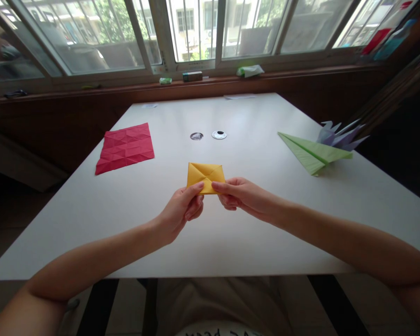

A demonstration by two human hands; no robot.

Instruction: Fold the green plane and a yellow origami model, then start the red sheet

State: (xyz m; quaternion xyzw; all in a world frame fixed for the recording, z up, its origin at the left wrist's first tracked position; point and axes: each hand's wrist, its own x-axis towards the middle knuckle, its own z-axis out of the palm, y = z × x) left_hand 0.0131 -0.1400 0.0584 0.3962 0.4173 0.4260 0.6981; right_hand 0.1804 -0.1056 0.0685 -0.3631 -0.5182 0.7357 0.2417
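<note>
Between both hands, above the white table point(210, 247), is a small folded piece of yellow paper point(206, 172), roughly square with creases meeting near its middle. My left hand point(182, 207) pinches its lower left part, thumb on top and fingers curled beneath. On the lower right, my right hand point(243, 193) grips it the same way, its thumb close to the left thumb. The fingertips under the paper are partly hidden.
A creased red paper sheet point(126, 148) lies at the left. Two small round items, one silvery point(196, 136) and one white-rimmed point(219, 135), lie beyond the hands. A green paper plane point(311, 154) and a purple folded paper point(339, 135) rest at the right edge.
</note>
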